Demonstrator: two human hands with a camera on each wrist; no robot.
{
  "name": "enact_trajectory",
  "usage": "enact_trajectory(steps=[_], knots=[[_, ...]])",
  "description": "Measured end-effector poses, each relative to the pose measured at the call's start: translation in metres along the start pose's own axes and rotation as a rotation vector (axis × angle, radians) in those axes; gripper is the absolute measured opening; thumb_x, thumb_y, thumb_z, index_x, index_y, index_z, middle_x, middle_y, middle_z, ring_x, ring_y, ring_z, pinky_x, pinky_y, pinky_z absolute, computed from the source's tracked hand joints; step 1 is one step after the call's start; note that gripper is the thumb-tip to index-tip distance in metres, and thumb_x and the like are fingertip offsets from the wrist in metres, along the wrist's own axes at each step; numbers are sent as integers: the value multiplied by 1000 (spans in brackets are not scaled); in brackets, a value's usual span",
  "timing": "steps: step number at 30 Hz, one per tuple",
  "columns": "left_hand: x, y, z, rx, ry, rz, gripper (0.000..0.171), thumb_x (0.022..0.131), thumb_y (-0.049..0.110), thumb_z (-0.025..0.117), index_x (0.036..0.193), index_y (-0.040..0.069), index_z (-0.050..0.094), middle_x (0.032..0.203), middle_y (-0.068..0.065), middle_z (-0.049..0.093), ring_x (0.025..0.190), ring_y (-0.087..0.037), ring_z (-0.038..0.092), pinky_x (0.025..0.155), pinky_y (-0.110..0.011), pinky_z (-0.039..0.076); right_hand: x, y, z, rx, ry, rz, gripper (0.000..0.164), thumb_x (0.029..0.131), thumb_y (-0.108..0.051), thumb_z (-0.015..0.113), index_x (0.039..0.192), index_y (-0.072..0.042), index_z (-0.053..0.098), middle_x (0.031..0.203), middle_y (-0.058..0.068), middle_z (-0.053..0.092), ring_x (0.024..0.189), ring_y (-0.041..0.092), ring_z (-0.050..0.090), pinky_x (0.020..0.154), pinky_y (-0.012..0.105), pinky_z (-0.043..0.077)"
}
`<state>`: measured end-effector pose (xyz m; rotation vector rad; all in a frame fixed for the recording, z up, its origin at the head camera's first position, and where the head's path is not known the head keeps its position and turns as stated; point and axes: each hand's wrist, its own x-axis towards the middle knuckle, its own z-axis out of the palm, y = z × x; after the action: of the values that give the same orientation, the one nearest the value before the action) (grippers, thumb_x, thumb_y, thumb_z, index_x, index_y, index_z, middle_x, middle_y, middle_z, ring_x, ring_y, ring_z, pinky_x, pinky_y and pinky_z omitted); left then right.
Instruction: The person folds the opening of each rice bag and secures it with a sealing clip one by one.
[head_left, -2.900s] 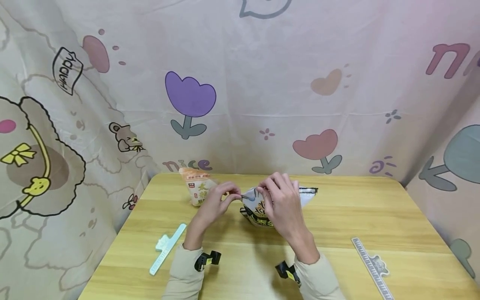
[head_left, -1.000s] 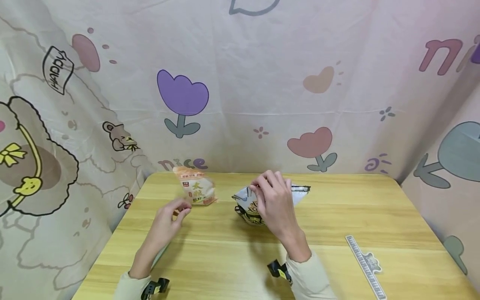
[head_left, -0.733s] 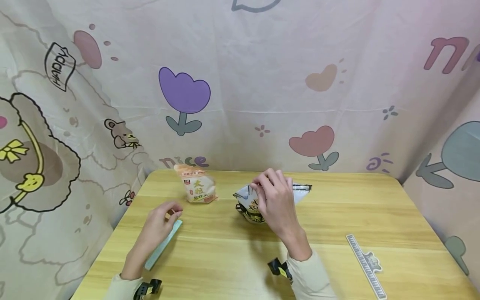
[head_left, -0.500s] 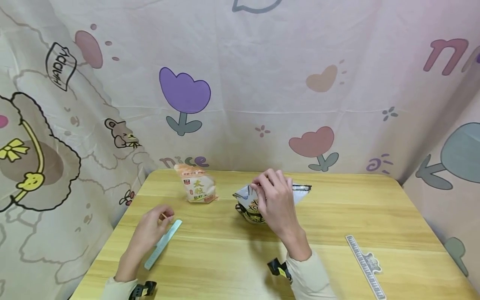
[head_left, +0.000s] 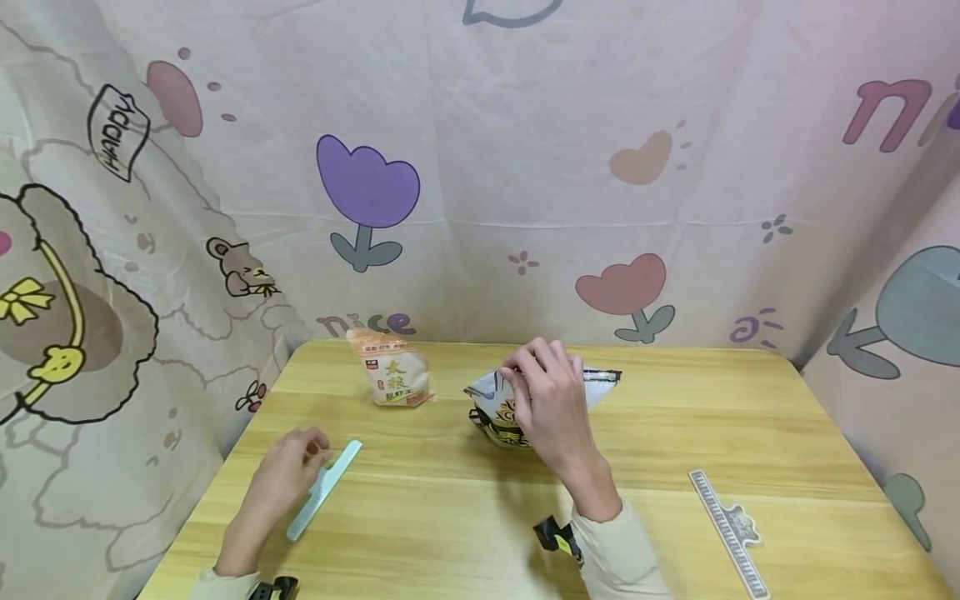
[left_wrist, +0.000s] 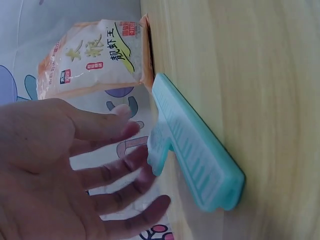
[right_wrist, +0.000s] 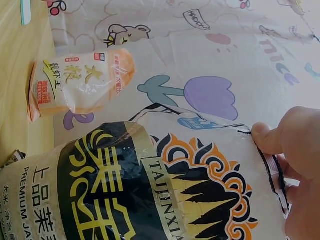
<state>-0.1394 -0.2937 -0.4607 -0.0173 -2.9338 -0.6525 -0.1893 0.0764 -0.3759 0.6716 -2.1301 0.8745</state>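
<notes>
Right hand (right_wrist: 307,150) pinched printed bag (right_wrist: 145,185) by its top edge

I saw black, gold and orange print. Orange-and-white packet (right_wrist: 80,82) stood on wooden table (right_wrist: 15,90), apart from bag; patterned cloth (right_wrist: 165,55) hung behind, pale turquoise strip (right_wrist: 26,11) partly visible.

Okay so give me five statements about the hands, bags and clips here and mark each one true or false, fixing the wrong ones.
1. The right hand grips the top edge of the black-labelled bag. True.
2. Both hands hold that bag. False: the left hand is beside the teal clip.
3. In the head view, the orange-and-white bag stands left of the black-labelled bag. True.
4. Both clips are fastened onto bags. False: the teal clip and gray clip lie on the table.
5. In the head view, the gray clip is right of both hands. True.
</notes>
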Motion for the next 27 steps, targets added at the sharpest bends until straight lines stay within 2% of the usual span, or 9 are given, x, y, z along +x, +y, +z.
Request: enact_trajectory(steps=[5,9,18,27], knots=[[-4,-4,0,-2,-92,-82,5,87,6,65,90,3,61,77,-4,58,65,-16,52,54,-29,43,0,0,0,2,-1,0,11,93,-23,60,87,-15,64,86,-7,53,78,15,41,69,34,24],[-5,-6,0,10,-116,-121,6,87,7,65,86,3,60,73,-3,55,63,-16,49,53,-29,41,-1,0,0,0,3,-2,8,92,-21,62,87,-16,64,86,-7,53,78,15,41,69,34,24],[-8,-9,-3,20,-134,-135,11,85,10,68,81,5,59,70,-2,53,63,-18,47,52,-31,38,-2,1,1,-3,-1,-2,13,94,-25,59,87,-16,64,86,-7,53,79,15,41,70,34,24],[-7,-5,-4,-16,-158,-92,10,89,5,61,82,7,54,69,-2,50,62,-16,45,51,-28,37,-2,1,0,-5,1,-4,12,93,-25,60,87,-16,64,86,-8,53,79,15,41,70,34,24]])
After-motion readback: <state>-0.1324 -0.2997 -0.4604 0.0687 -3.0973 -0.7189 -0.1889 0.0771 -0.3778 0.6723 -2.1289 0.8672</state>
